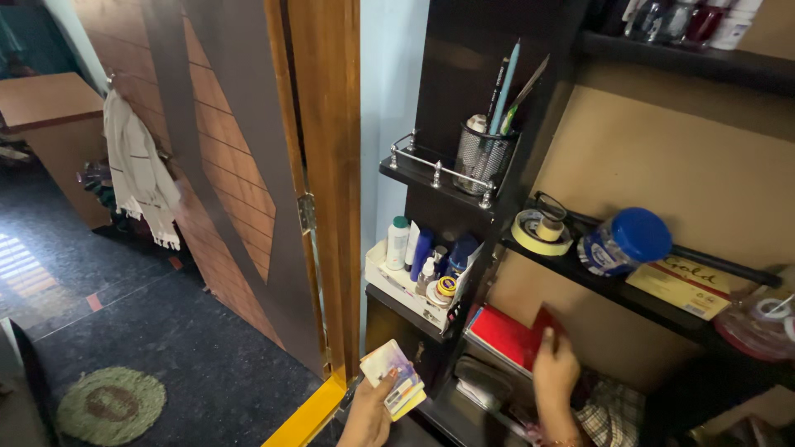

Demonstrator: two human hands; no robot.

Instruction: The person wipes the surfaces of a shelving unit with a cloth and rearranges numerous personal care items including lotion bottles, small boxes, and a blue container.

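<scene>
My left hand (369,412) holds a small stack of cards (392,378) low down, in front of the dark shelf unit. My right hand (556,370) reaches into a lower shelf and touches the edge of a red folder (507,335) that lies flat there. Its fingers are curled at the folder's right corner. Checked cloth (611,412) lies just right of that hand. A dark pouch (484,377) sits below the folder.
A white tray (399,289) of small bottles stands on the corner shelf. Above are a mesh pen holder (482,157), a tape roll (540,233), a blue-lidded jar (623,242) and a yellow box (684,285). A wooden door (248,165) stands open at left.
</scene>
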